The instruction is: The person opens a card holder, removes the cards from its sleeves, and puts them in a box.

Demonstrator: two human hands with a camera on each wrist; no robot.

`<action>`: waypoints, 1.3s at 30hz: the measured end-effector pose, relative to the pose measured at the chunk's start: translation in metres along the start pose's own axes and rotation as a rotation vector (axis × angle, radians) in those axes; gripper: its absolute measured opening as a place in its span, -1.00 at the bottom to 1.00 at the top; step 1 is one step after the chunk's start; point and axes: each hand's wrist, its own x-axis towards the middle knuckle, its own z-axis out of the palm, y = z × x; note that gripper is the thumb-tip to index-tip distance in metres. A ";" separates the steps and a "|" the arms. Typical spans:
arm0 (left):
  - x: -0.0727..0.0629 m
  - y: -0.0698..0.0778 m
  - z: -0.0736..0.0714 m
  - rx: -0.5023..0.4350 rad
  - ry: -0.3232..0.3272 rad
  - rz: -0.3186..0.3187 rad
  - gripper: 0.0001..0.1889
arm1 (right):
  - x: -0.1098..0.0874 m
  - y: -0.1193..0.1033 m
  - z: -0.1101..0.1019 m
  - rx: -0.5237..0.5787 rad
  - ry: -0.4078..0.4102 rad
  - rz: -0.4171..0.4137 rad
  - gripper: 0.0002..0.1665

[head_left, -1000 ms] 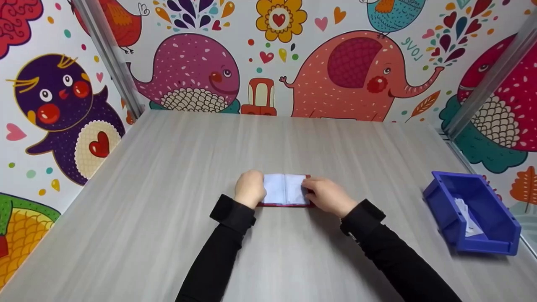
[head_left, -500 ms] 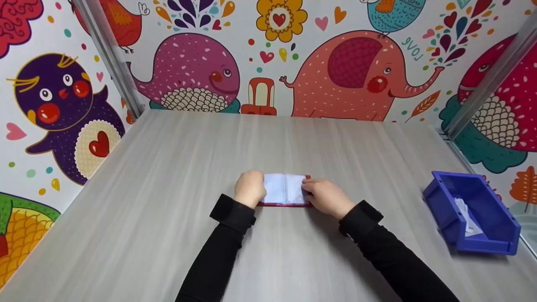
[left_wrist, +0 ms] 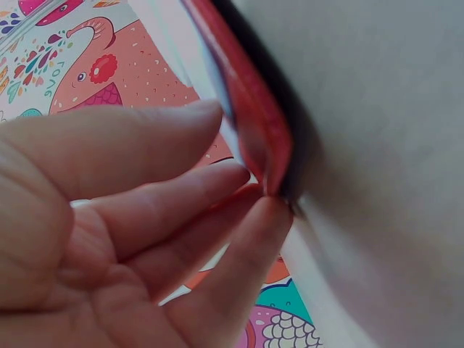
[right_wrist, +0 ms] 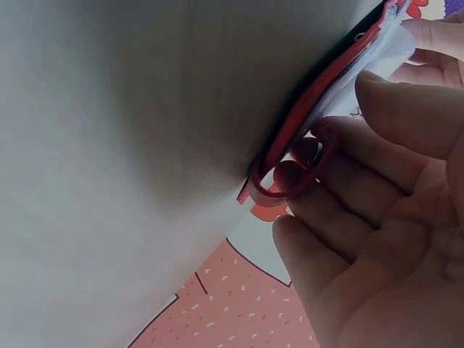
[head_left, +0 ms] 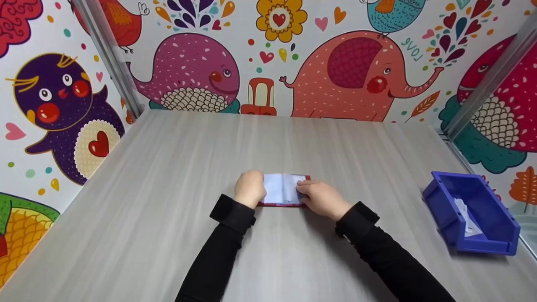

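A small red card holder [head_left: 273,205] lies spread open on the table, its whitish, translucent sleeves [head_left: 275,188] facing up. My left hand [head_left: 250,188] holds its left end. In the left wrist view, the thumb [left_wrist: 174,134] lies on the sleeve side and the other fingertips meet the red cover [left_wrist: 272,138] at its edge. On the other side, my right hand [head_left: 324,197] pinches the right-hand sleeve, with its fingertips inward from the cover's edge. A red strap [right_wrist: 319,170] loops out by those fingers in the right wrist view.
At the right of the table [head_left: 168,167] stands a blue plastic bin [head_left: 488,245] with white pieces [head_left: 467,218] inside. Printed cartoon panels [head_left: 268,54] wall in the back and both sides, with metal posts at the corners.
The right hand has shifted slightly left, carrying its fingertips from the card holder's right edge onto the sleeve. More red cover shows at the upper right. My left hand has stayed put.
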 end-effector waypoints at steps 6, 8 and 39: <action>0.000 0.001 0.000 0.017 -0.012 0.011 -0.81 | 0.001 -0.001 0.001 0.001 0.019 -0.013 -0.68; 0.000 0.001 0.000 0.022 -0.016 0.012 -0.82 | 0.001 -0.002 0.000 0.002 0.016 -0.011 -0.65; -0.007 0.022 -0.007 -0.116 -0.079 0.204 -0.63 | 0.002 0.003 0.001 0.028 0.031 -0.071 -0.62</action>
